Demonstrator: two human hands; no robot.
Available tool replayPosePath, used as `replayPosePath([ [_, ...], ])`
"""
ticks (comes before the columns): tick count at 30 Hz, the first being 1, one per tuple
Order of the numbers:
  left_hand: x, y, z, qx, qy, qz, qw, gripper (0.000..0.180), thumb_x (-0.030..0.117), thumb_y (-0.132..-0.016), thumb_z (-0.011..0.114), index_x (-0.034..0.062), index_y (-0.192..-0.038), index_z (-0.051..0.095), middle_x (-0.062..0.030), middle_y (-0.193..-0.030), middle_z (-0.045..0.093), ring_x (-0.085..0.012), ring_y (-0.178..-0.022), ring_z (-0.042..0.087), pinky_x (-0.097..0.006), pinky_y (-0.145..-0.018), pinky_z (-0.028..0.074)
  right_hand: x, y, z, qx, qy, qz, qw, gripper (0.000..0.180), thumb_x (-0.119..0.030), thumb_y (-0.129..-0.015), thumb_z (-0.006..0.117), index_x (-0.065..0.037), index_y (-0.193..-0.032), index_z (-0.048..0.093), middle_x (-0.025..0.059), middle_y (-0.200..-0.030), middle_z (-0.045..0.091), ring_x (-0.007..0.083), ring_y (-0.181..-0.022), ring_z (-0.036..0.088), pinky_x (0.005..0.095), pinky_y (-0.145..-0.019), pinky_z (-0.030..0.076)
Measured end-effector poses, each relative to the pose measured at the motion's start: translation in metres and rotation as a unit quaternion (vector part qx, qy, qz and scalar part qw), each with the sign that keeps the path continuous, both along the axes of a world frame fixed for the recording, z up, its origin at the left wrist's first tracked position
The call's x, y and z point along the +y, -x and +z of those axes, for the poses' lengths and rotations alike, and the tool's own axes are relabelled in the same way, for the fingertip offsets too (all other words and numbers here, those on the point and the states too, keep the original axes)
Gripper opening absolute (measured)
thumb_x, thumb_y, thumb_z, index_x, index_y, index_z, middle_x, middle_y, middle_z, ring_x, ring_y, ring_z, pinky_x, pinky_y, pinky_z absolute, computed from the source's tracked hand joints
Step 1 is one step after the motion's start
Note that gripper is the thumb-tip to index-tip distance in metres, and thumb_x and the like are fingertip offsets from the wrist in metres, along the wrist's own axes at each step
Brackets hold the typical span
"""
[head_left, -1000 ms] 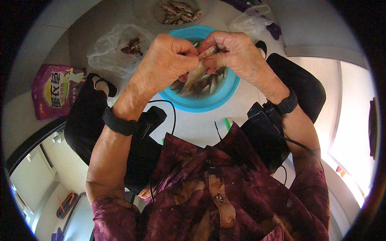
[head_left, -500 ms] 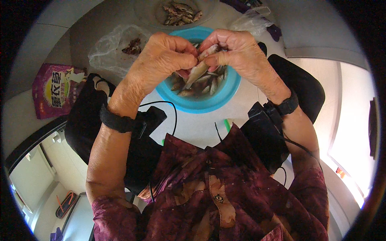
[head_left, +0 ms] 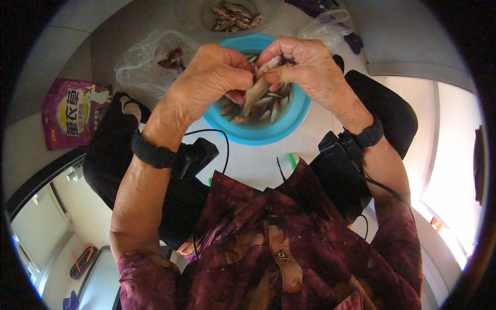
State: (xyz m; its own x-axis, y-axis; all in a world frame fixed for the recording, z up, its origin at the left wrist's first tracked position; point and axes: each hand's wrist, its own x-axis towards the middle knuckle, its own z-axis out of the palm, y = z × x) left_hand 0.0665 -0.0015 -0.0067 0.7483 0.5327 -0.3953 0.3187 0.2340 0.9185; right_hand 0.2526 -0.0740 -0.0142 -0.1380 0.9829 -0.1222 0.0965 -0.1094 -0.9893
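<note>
Over a light-blue basin (head_left: 258, 138) I hold one small silvery-brown fish (head_left: 254, 96), its tail end hanging down toward the water. My right hand (head_left: 297, 66) is closed round the fish's upper part, with thumb and fingers on both sides. From the other side my left hand (head_left: 219, 72) pinches at the same fish near its middle; its fingertips are partly hidden. Several more small fish (head_left: 275, 111) lie in murky water in the basin.
Beyond the basin, a clear bowl (head_left: 268, 23) holds several small fish. Left of the basin lies a clear plastic bag (head_left: 137, 67) with dark red scraps (head_left: 173, 59). A purple packet (head_left: 72, 113) stands at the far left. Another clear bag (head_left: 325, 31) lies at the back right.
My left hand and forearm have shifted very slightly to the right. My right hand stays in place, and the same fish remains between both hands.
</note>
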Motion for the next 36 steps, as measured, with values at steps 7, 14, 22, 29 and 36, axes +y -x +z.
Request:
replayPosePath([
  [7,-0.002,-0.003,-0.001,0.007,-0.031,-0.005,0.999,0.018,0.011,-0.07,0.058,-0.0048,-0.079,0.062,-0.0069,-0.069,0.061,-0.0134,-0.059,0.059,-0.025,-0.057,0.048,-0.001,0.001,0.005,-0.012,0.023,-0.004,1.0,0.015,0.003,-0.075,0.066,0.002,-0.09,0.063,0.0077,-0.078,0.064,0.0125,-0.069,0.063,0.0242,-0.06,0.054],
  [14,-0.004,-0.005,-0.003,0.011,-0.048,0.003,0.999,0.016,0.009,-0.07,0.058,-0.005,-0.079,0.06,-0.0068,-0.067,0.06,-0.0132,-0.058,0.058,-0.025,-0.055,0.047,0.0,-0.002,0.003,-0.021,0.033,0.005,0.999,0.017,0.0,-0.079,0.064,0.002,-0.096,0.061,0.0074,-0.081,0.065,0.0111,-0.07,0.063,0.022,-0.065,0.052],
  [22,0.001,-0.002,-0.003,-0.004,-0.01,0.008,1.0,0.016,0.008,-0.071,0.057,-0.0026,-0.081,0.06,-0.0058,-0.069,0.06,-0.0133,-0.059,0.058,-0.024,-0.057,0.046,0.001,-0.003,-0.001,0.036,0.013,-0.032,0.999,0.017,0.0,-0.078,0.066,0.002,-0.094,0.061,0.0064,-0.079,0.064,0.0113,-0.068,0.062,0.0224,-0.061,0.052],
  [29,0.001,-0.002,0.0,-0.026,0.02,0.004,0.999,0.019,0.012,-0.074,0.059,-0.0022,-0.086,0.061,-0.0055,-0.071,0.061,-0.0123,-0.06,0.058,-0.023,-0.059,0.047,0.002,-0.008,0.0,-0.009,0.022,-0.023,0.999,0.017,-0.007,-0.084,0.062,0.002,-0.098,0.06,0.0063,-0.087,0.064,0.0111,-0.078,0.061,0.0222,-0.07,0.051],
  [36,-0.006,-0.004,-0.005,-0.003,-0.012,0.033,0.999,0.016,0.011,-0.076,0.057,-0.0035,-0.082,0.062,-0.007,-0.066,0.061,-0.0129,-0.055,0.059,-0.024,-0.053,0.049,-0.002,0.004,-0.014,0.063,-0.013,-0.091,0.994,0.02,-0.006,-0.08,0.065,0.002,-0.098,0.06,0.0056,-0.085,0.065,0.0105,-0.078,0.061,0.0226,-0.066,0.05],
])
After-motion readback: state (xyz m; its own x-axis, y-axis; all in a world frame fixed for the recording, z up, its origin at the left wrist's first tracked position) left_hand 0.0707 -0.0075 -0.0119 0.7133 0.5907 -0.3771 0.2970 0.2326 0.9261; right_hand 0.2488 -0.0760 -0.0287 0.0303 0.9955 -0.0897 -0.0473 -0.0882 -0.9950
